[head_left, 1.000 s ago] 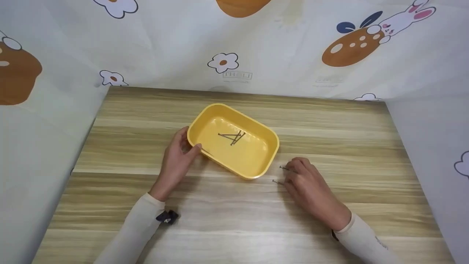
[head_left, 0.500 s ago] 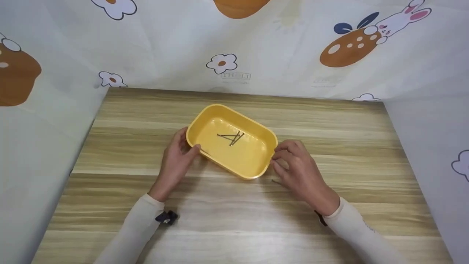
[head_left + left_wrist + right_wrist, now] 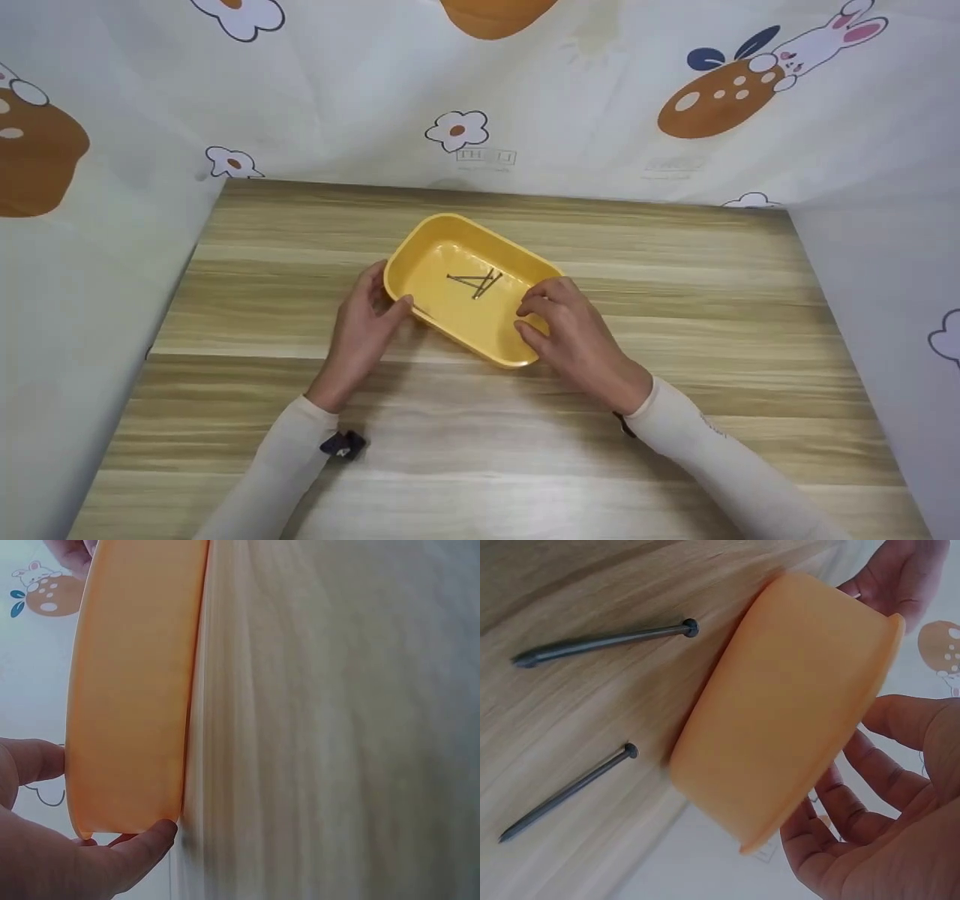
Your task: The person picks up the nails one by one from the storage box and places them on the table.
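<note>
A yellow plastic tray [image 3: 480, 336] [image 3: 127, 690] [image 3: 780, 712] sits mid-table at an angle, with crossed dark nails [image 3: 472, 281] on its floor. My left hand [image 3: 384, 289] grips the tray's left end, thumb [image 3: 142, 847] against the wall and fingers round the corner. My right hand [image 3: 529, 319] hovers over the tray's right part with curved fingers [image 3: 870, 787]. No frame shows whether it pinches anything. Two more nails [image 3: 600, 637] [image 3: 570, 791] lie on the wood beside the tray. My right hand hides them in the head view.
The wooden table [image 3: 712, 315] is walled on three sides by a white cartoon-print cloth [image 3: 600, 112]. A small black clip [image 3: 343, 444] sits on my left sleeve.
My right hand left the nails on the table right of the tray, rose and moved left over the tray's right end. The left hand and the tray stayed put.
</note>
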`<state>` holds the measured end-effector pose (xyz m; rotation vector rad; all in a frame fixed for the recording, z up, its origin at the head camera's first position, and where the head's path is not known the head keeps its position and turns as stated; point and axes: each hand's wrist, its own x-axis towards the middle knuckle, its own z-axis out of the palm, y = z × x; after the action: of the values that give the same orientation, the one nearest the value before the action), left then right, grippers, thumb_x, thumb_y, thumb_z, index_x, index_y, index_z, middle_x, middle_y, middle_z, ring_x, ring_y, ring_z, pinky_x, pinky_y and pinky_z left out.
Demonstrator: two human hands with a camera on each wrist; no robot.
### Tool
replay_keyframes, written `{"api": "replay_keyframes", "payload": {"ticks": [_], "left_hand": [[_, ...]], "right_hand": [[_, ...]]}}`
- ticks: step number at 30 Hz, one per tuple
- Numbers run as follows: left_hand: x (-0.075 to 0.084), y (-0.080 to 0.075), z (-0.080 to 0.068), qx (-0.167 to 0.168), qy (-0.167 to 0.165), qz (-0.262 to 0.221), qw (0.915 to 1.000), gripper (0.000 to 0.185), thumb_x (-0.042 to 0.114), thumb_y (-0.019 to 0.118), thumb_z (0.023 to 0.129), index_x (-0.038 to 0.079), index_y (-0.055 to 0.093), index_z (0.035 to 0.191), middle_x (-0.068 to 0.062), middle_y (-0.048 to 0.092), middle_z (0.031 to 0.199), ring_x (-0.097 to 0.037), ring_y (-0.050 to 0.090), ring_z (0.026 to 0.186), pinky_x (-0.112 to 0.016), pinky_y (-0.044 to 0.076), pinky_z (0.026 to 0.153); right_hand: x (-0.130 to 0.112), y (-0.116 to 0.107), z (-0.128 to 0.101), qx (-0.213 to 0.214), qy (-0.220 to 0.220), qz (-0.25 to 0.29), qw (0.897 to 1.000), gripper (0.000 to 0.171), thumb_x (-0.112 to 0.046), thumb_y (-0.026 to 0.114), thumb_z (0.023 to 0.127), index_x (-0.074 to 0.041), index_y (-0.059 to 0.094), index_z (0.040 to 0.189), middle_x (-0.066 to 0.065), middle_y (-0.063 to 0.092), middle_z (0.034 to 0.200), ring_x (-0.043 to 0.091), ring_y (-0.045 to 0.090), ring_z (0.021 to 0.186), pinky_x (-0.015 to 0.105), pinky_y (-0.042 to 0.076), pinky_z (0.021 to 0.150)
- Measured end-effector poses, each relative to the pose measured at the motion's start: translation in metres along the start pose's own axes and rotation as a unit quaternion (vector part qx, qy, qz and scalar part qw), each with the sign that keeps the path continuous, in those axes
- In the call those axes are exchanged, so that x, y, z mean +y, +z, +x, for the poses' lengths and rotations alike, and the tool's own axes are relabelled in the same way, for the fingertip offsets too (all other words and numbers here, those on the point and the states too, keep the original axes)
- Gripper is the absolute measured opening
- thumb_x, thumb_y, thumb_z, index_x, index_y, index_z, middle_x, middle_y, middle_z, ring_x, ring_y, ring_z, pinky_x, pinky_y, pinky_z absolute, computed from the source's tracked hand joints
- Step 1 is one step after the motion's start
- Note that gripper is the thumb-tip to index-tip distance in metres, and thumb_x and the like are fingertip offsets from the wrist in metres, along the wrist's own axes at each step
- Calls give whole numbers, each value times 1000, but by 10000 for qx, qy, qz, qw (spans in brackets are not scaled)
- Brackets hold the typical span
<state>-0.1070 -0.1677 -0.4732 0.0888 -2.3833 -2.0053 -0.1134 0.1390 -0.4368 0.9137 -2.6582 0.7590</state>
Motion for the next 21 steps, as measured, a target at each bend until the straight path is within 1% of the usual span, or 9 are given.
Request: {"api": "replay_keyframes", "payload": {"ticks": [4,11,16,18,19,21], "left_hand": [[0,0,0,3,-31,-13,10000,66,9,69,107,-1,39,165,-18,51,165,-33,51,152,-46,44,126],[-1,1,1,25,29,-1,10000,64,9,69,107,-1,42,164,-19,52,164,-34,51,152,-48,43,126],[-1,1,1,20,56,-13,10000,63,7,70,107,-1,43,164,-19,53,163,-35,51,151,-49,43,126],[-2,1,1,9,63,-33,10000,63,7,69,107,-1,43,163,-19,53,163,-35,52,151,-49,43,126],[-2,1,1,15,55,-21,10000,63,8,70,107,0,42,164,-19,53,163,-34,52,151,-49,44,126],[-2,0,0,-2,57,-40,10000,64,8,70,107,-1,42,164,-19,52,164,-34,52,151,-49,44,126]], "right_hand": [[-1,5,5,-267,181,12,9995,13,-8,88,93,-2,82,102,10,71,113,30,63,109,44,61,93],[-4,12,16,-482,86,42,9988,15,-10,88,94,0,81,103,13,72,113,34,62,110,49,60,92],[-7,20,25,-760,163,191,9968,15,-11,86,94,0,82,103,13,73,112,34,63,109,49,59,92],[-8,23,30,-896,195,275,9954,14,-11,85,95,0,82,104,13,74,111,34,63,109,49,58,94],[-8,24,32,-942,182,300,9949,14,-11,85,95,0,83,104,12,74,111,34,64,109,49,58,99],[-10,28,36,-1033,141,335,9940,14,-12,85,95,-1,83,104,12,75,110,34,64,110,50,57,101]]}}
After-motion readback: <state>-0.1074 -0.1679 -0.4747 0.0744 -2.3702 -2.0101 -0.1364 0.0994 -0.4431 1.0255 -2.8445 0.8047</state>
